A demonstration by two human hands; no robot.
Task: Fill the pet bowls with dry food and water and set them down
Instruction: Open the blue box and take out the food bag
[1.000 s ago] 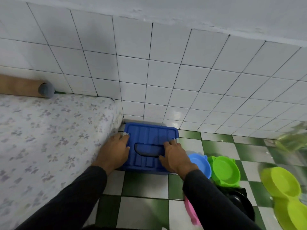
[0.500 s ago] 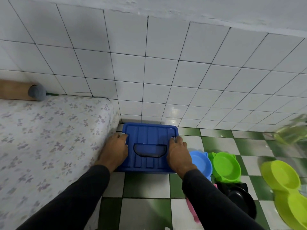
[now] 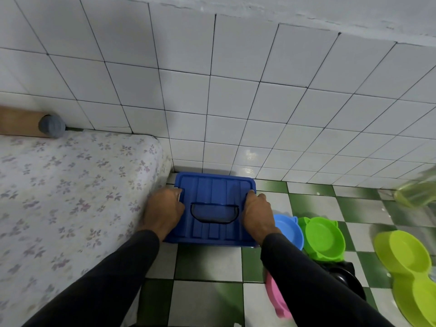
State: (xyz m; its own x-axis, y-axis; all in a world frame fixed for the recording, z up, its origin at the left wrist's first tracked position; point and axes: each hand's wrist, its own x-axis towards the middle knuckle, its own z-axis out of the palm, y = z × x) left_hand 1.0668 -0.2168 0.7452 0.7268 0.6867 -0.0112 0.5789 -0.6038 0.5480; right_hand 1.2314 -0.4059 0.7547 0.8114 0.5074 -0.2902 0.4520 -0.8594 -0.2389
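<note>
Left hand (image 3: 164, 210): fingers curled over the left rim of the blue bin lid (image 3: 213, 210).
Right hand (image 3: 258, 214): fingers gripping the lid's right rim.
Bowls: blue bowl (image 3: 289, 230) just right of the right-hand fingers, green bowl (image 3: 324, 237) beyond it, on the floor (image 3: 207, 263).

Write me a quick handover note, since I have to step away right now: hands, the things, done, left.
Left hand and right hand grip the side edges of the blue bin lid, which is on the floor against the wall.
Blue bowl, green bowl, black bowl, pink bowl and yellow-green double bowl sit to the right; those with visible insides are empty.
Done: nothing filled.
Left: open bin, fill bowls, set down.
</note>
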